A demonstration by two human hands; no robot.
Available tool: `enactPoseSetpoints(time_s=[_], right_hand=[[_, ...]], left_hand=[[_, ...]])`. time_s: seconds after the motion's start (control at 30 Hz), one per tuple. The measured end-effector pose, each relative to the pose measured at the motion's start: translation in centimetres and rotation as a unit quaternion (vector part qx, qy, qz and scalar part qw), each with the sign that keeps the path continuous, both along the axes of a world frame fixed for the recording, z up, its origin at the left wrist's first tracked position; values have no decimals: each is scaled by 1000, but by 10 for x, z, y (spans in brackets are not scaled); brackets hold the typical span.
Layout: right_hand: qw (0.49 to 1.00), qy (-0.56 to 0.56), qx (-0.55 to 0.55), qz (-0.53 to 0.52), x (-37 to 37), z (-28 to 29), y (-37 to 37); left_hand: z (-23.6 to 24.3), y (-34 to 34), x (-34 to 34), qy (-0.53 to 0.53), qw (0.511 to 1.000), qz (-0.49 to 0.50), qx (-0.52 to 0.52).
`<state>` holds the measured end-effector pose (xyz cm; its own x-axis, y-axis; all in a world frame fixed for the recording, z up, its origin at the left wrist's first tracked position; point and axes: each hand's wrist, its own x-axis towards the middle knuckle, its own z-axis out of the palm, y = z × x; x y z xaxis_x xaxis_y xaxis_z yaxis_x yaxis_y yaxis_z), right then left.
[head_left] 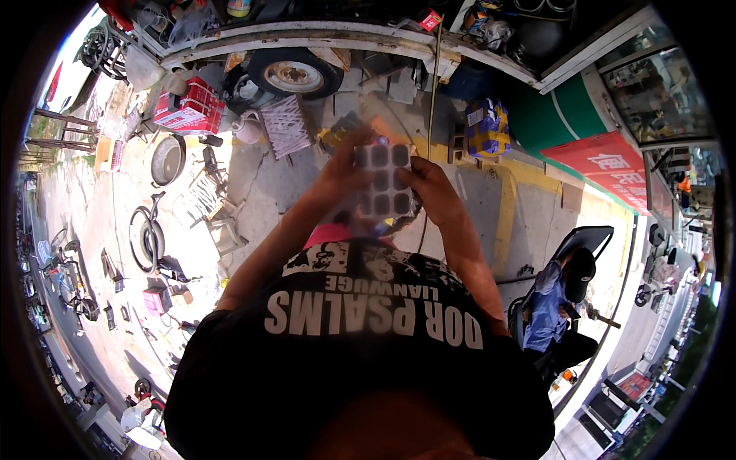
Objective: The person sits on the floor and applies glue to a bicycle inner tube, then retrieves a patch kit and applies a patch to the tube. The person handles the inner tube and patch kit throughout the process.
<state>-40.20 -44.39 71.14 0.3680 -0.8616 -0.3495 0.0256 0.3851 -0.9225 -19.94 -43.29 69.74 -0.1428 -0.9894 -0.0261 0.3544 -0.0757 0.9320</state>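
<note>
I hold a translucent plastic piece divided into a grid of several rounded-square compartments in front of my chest, with blurred, darker material beneath and behind it. My left hand is at its left side, smeared by motion, so its fingers are hard to make out. My right hand grips its right side, thumb over the front. Small orange and pinkish shapes show around the piece's top, too blurred to name.
A red box, a metal basin, a woven stool, a loose tyre and a wrapped parcel stand around. A truck wheel lies beyond. A person in blue sits on a chair at my right.
</note>
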Motion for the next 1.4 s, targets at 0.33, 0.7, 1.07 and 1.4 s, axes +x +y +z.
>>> enactPoseSetpoints(time_s=[0.33,0.7,1.07,1.4], right_hand=[[998,-44,44,-1,-1,-3,1],[939,208,-157,224,-6,40,-34],[949,189,-145,208,-8,50,-31],[943,163,-262,125,-7,34,-22]], left_hand=[[-3,-41,43,-283,929,-236,-20],[29,-62,12,-404,828,-357,-157],[32,-53,5,-330,898,-269,-109],[12,-37,-3,-128,971,-189,66]])
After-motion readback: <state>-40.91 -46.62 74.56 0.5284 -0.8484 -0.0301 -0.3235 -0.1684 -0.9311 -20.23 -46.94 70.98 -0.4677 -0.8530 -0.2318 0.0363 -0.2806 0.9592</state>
